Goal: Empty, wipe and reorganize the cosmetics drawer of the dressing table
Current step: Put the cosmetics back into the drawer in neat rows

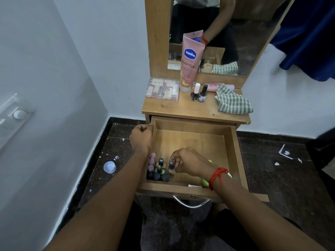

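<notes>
One dark-capped bottle (171, 165) pinched in right hand (188, 163) fingers; seat it upright beside the cluster (157, 171), left hand (142, 135) fisted on the drawer (235, 151) wall

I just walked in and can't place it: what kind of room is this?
Probably a bedroom or dressing corner in a home. A small wooden dressing table with a mirror stands against the wall, a Vaseline lotion tube on top, and nail polish bottles in its open drawer.

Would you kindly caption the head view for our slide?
Right hand sets a nail polish bottle in the open drawer; left hand rests on its edge.
</notes>
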